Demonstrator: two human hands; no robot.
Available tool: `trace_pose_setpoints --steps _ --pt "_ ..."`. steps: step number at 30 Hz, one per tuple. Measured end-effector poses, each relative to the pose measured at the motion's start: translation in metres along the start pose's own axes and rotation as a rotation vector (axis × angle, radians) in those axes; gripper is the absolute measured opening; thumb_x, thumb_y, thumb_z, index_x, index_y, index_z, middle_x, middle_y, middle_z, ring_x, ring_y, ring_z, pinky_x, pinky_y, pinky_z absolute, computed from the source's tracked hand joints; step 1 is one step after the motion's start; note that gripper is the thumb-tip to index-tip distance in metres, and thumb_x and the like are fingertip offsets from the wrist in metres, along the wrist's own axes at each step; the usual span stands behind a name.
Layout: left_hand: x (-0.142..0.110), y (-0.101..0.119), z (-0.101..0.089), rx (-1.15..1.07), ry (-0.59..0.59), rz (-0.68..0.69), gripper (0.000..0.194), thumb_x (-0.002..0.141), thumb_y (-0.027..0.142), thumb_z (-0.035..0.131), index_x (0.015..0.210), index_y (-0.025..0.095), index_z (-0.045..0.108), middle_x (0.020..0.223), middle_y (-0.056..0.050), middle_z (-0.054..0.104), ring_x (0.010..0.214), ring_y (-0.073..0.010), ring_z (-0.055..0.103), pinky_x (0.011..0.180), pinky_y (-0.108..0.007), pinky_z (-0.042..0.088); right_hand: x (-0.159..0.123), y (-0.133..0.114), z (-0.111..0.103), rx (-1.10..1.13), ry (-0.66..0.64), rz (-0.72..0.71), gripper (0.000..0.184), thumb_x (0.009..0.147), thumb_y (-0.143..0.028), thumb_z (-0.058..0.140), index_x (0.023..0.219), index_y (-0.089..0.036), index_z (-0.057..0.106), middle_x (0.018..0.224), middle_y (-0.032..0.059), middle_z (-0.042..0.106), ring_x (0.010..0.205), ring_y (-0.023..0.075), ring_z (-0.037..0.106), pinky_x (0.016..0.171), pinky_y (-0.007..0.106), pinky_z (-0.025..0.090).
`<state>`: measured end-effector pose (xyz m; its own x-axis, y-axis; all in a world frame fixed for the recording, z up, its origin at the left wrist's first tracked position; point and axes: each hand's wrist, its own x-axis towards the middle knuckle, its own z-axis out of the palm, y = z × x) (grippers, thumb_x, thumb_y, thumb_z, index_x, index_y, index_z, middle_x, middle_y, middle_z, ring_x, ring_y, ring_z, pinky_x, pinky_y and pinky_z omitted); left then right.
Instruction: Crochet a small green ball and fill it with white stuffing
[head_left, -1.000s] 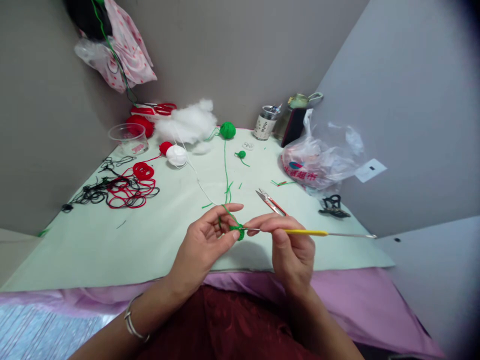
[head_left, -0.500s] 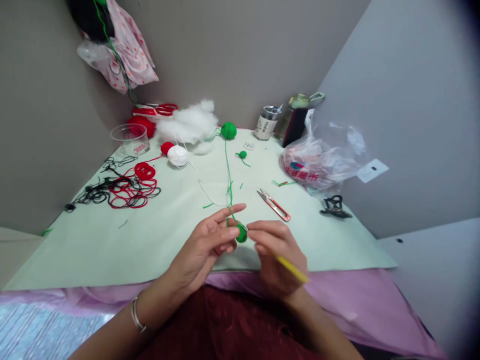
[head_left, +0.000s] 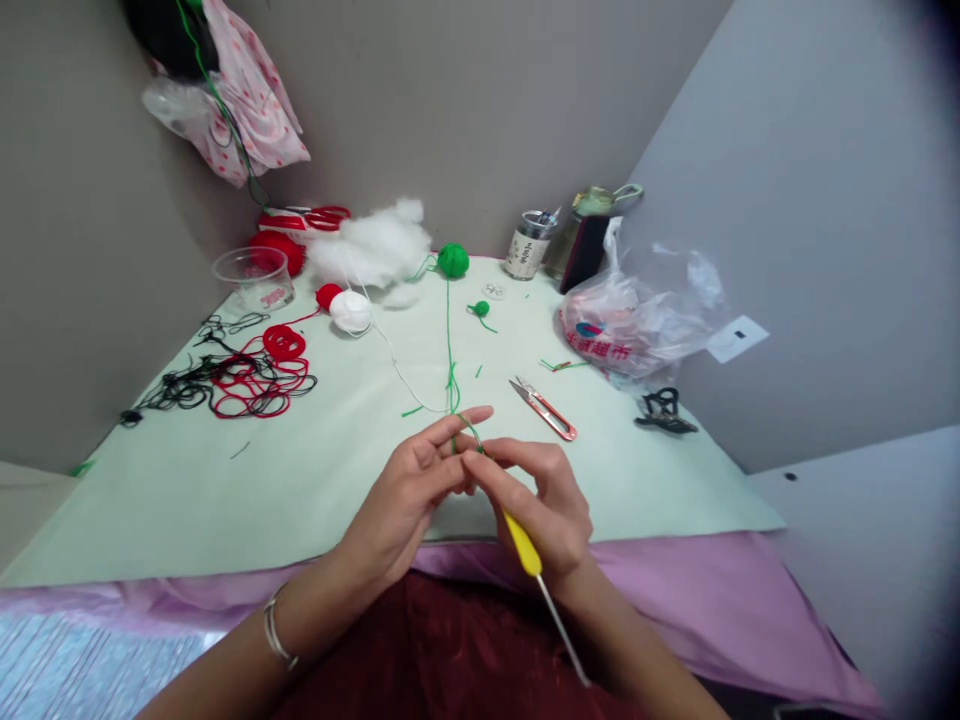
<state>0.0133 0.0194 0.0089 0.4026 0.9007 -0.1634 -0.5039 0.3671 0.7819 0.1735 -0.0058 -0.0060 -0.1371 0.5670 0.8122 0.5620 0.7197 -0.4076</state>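
Note:
Near the table's front edge, my left hand (head_left: 409, 490) pinches a small green crochet piece (head_left: 480, 450), now mostly hidden behind fingers. Green yarn (head_left: 449, 330) runs over its stretched index finger from a green ball (head_left: 453, 261) at the back. My right hand (head_left: 547, 500) holds a crochet hook with a yellow handle (head_left: 523, 545); its metal shaft points down toward my lap. The thumb and index tip of this hand touch the crochet piece beside the left fingertips. Orange-handled thread snips (head_left: 543, 408) lie just beyond my right hand.
Tangled black and red yarn (head_left: 259, 385) covers the left side. White stuffing (head_left: 371, 245), a white yarn ball (head_left: 351, 312) and a clear cup (head_left: 255, 280) stand behind. On the right are a plastic bag (head_left: 630, 315), a pen holder (head_left: 528, 247) and a black hair clip (head_left: 666, 411).
My right hand has turned and closed in on the left fingertips, covering the green piece. The hook has swung round, its metal shaft now showing below the hand. The view has shifted slightly.

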Motion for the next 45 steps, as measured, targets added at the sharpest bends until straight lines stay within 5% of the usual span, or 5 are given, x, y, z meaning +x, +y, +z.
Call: trace_pose_setpoints --steps 17,25,33,37,45 --pt "-0.005 0.003 -0.003 0.324 -0.016 0.161 0.046 0.083 0.028 0.082 0.128 0.025 0.072 0.09 0.0 0.058 0.087 -0.0138 0.059 0.085 -0.026 0.049 0.014 0.01 0.001 0.804 0.099 0.634 0.019 0.101 -0.032 0.062 0.093 -0.022 0.077 0.086 0.0027 0.074 0.06 0.0103 0.054 0.058 0.026 0.043" --pt "-0.006 0.007 -0.001 0.383 0.015 0.197 0.041 0.083 0.023 0.079 0.123 0.021 0.072 0.088 -0.001 0.059 0.086 -0.0154 0.059 0.085 -0.029 0.049 0.019 0.01 -0.008 0.704 0.014 0.543 0.023 0.104 -0.032 0.055 0.092 -0.02 0.07 0.085 0.0041 0.075 0.06 0.0123 0.059 0.057 0.027 0.048" --pt "-0.007 0.002 0.004 0.249 0.092 0.196 0.05 0.082 0.024 0.082 0.131 0.022 0.069 0.089 0.0 0.063 0.086 -0.0146 0.059 0.087 -0.028 0.048 -0.001 0.003 -0.005 -0.09 -0.047 -0.094 0.033 0.095 -0.011 0.064 0.123 -0.026 0.072 0.11 0.0087 0.077 0.091 0.0205 0.072 0.073 0.033 0.059" --pt "-0.004 0.005 0.002 -0.065 -0.014 -0.061 0.049 0.081 0.028 0.084 0.128 0.018 0.074 0.087 -0.001 0.063 0.076 -0.0104 0.054 0.076 -0.023 0.046 0.0 0.004 -0.001 0.111 0.085 0.113 0.028 0.099 -0.014 0.06 0.116 -0.028 0.075 0.103 0.0067 0.076 0.088 0.0206 0.072 0.073 0.036 0.06" --pt "-0.006 0.005 0.006 0.037 0.007 0.04 0.04 0.08 0.028 0.085 0.12 0.021 0.078 0.093 -0.003 0.067 0.087 -0.0151 0.056 0.082 -0.026 0.045 0.014 0.005 0.003 0.591 0.097 0.452 0.019 0.102 -0.024 0.059 0.101 -0.024 0.077 0.091 0.004 0.075 0.071 0.0151 0.065 0.062 0.03 0.054"
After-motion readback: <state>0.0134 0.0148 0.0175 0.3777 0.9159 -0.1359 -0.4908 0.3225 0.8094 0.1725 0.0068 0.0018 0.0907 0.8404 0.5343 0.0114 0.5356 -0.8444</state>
